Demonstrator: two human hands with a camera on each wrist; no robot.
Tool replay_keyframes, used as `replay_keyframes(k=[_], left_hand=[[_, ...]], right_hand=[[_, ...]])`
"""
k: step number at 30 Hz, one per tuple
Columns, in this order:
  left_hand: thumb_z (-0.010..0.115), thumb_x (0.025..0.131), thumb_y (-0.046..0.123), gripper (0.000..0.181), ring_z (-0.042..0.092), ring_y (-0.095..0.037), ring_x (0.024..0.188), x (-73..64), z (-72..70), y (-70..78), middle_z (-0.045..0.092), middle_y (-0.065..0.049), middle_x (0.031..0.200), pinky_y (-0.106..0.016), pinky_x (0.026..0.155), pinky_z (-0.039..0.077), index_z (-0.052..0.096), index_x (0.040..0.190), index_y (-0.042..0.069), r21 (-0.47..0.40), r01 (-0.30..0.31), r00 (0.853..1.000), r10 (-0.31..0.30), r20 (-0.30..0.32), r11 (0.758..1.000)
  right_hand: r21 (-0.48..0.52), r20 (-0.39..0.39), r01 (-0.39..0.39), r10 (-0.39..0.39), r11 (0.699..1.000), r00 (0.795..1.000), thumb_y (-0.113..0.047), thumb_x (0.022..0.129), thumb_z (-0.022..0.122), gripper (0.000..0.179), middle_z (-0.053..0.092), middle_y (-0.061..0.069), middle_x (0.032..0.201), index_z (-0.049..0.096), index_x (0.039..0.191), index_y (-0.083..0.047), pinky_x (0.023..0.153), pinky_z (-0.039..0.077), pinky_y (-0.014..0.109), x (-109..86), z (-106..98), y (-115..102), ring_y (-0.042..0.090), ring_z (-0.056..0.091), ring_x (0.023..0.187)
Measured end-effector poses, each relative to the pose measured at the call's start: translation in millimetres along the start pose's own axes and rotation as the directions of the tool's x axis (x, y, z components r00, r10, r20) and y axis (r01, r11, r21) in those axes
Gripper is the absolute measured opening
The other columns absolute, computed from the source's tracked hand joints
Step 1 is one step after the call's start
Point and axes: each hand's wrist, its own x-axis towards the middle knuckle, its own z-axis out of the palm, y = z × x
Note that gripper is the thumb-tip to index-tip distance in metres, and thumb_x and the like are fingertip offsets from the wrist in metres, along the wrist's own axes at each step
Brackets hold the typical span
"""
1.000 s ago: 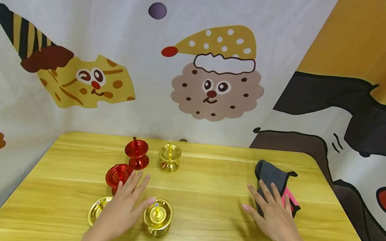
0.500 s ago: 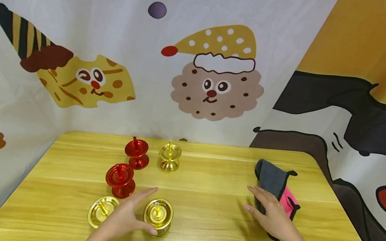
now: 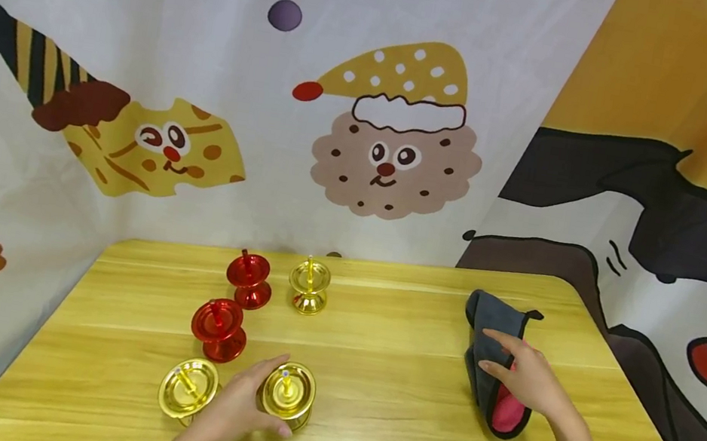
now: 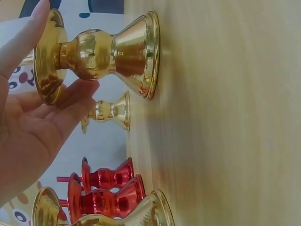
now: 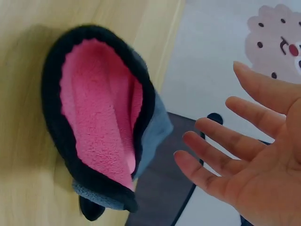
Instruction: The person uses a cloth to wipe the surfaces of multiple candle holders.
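My left hand (image 3: 240,405) is spread around the dish of a gold candle holder (image 3: 290,390), thumb on the near side and fingers on the far side. In the left wrist view this candle holder (image 4: 96,54) stands on its flared base; whether the fingers press on it is unclear. My right hand (image 3: 528,380) hovers over a folded cloth (image 3: 494,322), grey outside, pink inside, with black edging. The right wrist view shows the hand (image 5: 244,150) beside the cloth (image 5: 96,113), fingers apart and holding nothing, with a gap between them.
Another gold candle holder (image 3: 188,388) stands left of my left hand. Two red candle holders (image 3: 218,322) and a third gold one (image 3: 309,286) stand farther back on the wooden table (image 3: 385,378). Behind hangs a cartoon-printed curtain (image 3: 277,179).
My left hand has come down from over the left holders to the near gold candle holder. The right hand has shifted right, and the cloth's pink inside now shows at its near end.
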Motion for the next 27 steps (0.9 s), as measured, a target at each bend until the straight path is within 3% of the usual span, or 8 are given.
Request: replay_keyframes(k=[4,9,13,18,24,27], left_hand=[[0.083,0.055,0.033,0.097,0.039,-0.045,0.118,-0.3,0.2,-0.3,0.043,-0.025,0.132,-0.060,0.095,0.033,0.039,0.135,0.001,0.002,-0.010,1.000,0.010,-0.007,1.000],[0.083,0.057,0.034,0.095,0.040,-0.044,0.118,-0.1,1.4,-1.5,0.044,-0.024,0.131,-0.060,0.095,0.034,0.040,0.134,0.000,0.005,-0.015,1.000,0.015,-0.009,1.000],[0.083,0.057,0.035,0.095,0.040,-0.044,0.118,-0.2,1.4,-1.7,0.044,-0.024,0.131,-0.060,0.095,0.034,0.040,0.135,0.001,0.010,-0.003,1.000,0.003,-0.010,1.000],[0.083,0.057,0.036,0.095,0.040,-0.044,0.118,-0.3,1.2,-0.1,0.044,-0.024,0.132,-0.060,0.095,0.034,0.040,0.135,0.002,0.018,0.011,1.000,-0.011,-0.015,1.000],[0.084,0.057,0.035,0.092,0.042,-0.043,0.116,1.2,3.8,0.7,0.046,-0.022,0.129,-0.059,0.094,0.036,0.043,0.132,0.002,0.016,0.013,0.999,-0.012,-0.039,1.000],[0.085,0.056,0.034,0.091,0.044,-0.041,0.116,2.6,5.9,0.3,0.048,-0.021,0.128,-0.057,0.094,0.037,0.045,0.131,0.001,0.008,0.014,0.998,-0.013,-0.063,1.000]], right_hand=[[-0.002,0.017,-0.050,0.050,0.999,0.999,-0.016,0.083,0.067,0.051,0.054,0.026,0.111,0.049,0.126,0.004,0.059,0.045,0.035,8.4,0.8,7.9,0.033,0.052,0.085],[0.000,0.026,-0.097,0.097,0.995,0.995,-0.011,0.080,0.070,0.048,0.055,0.025,0.107,0.052,0.121,0.007,0.063,0.046,0.035,12.5,16.0,23.1,0.029,0.051,0.084],[-0.001,-0.001,-0.107,0.107,0.994,0.994,-0.010,0.075,0.074,0.047,0.052,0.023,0.097,0.056,0.114,0.010,0.058,0.042,0.032,10.7,27.9,31.5,0.024,0.046,0.075],[0.000,-0.060,-0.103,0.103,0.995,0.993,-0.014,0.070,0.078,0.049,0.049,0.019,0.086,0.058,0.109,0.008,0.056,0.045,0.036,8.3,34.8,35.4,0.028,0.050,0.073],[0.024,-0.061,-0.136,0.137,0.990,0.989,0.004,0.073,0.066,0.039,0.052,0.008,0.071,0.056,0.110,0.009,0.047,0.040,0.028,7.4,37.5,32.2,0.018,0.046,0.057],[0.033,-0.051,-0.161,0.162,0.986,0.985,0.010,0.073,0.058,0.038,0.054,0.006,0.072,0.056,0.111,0.011,0.048,0.040,0.027,6.9,35.8,28.1,0.017,0.046,0.057]])
